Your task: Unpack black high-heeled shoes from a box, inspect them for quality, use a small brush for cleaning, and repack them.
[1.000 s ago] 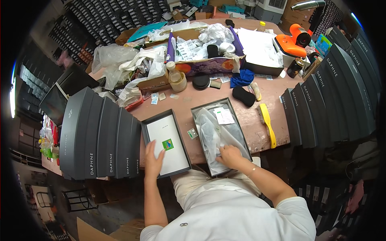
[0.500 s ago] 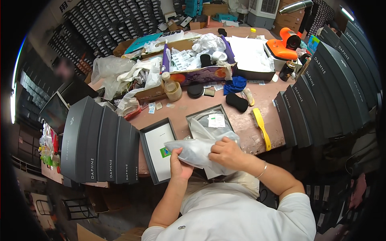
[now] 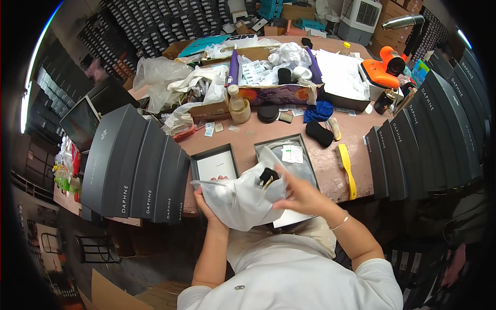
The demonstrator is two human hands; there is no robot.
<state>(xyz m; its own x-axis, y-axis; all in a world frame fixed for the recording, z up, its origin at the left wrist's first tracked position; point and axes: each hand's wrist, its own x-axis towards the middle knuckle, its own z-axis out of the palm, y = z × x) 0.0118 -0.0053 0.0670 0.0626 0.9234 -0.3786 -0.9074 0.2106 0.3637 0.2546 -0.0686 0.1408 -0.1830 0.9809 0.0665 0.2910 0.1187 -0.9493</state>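
While our left hand is gripping a crumpled, translucent white bag, our right hand is touching its mouth, fingers spread, near an open grey rectangular box; we are risking the black item inside sliding out, should our left grip be slackening.

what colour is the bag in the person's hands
The bag is milky white and slightly see-through, seen in the head view.

You can read pale capitals on the left-hand grey boxes and right-hand grey boxes, and bold dark letters on a white sheet, upper centre; the central white label is too small.
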